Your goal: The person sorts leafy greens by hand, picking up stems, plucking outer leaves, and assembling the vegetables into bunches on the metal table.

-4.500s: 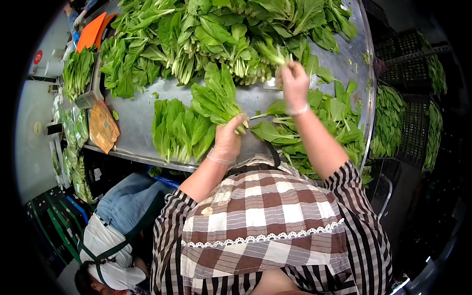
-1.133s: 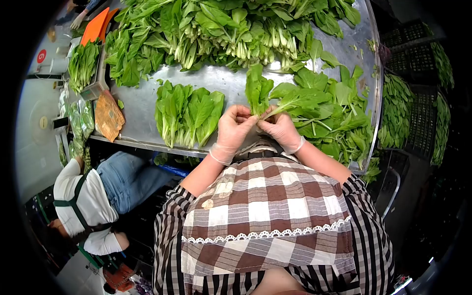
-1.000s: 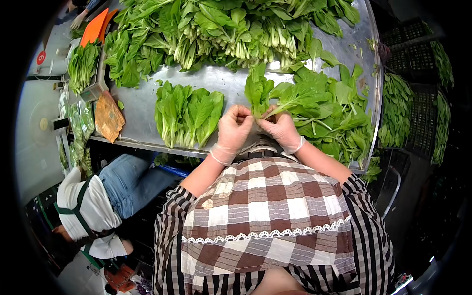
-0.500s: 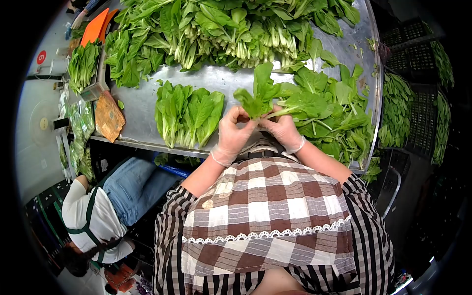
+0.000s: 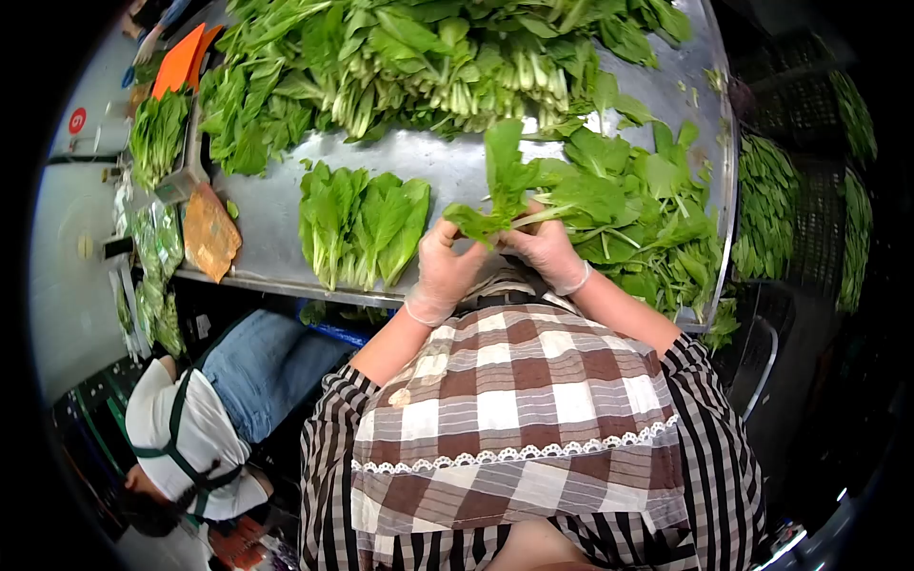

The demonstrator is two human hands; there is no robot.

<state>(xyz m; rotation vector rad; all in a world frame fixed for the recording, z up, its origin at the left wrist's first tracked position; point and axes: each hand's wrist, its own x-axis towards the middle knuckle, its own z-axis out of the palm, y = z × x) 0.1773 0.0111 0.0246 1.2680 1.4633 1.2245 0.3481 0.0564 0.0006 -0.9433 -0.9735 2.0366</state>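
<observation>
the left hand (image 5: 446, 268) and the right hand (image 5: 545, 249), both in thin clear gloves, are pinching the pale stalk end of a small leafy green plant (image 5: 502, 186) between them, the fingers of each closing on it. the plant is showing broad bright green leaves fanning off thin whitish stems. it is being held just above the near edge of the steel desk (image 5: 447, 167), with its stalk end toward the person and its leaves spreading up and away toward the far edge, one leaf drooping out to the left over the left hand. a neat row of trimmed greens (image 5: 362, 224) is lying near the near edge, left of the hands, stalks pointing at the person. a loose heap of leaves (image 5: 657, 214) is sitting at the right edge, and a big pile of untrimmed greens (image 5: 428, 67) is covering the far side. compared with half a second ago, the left-hand leaf is hanging lower and the plant is sitting slightly more upright; the hands are staying in the same spot.
</observation>
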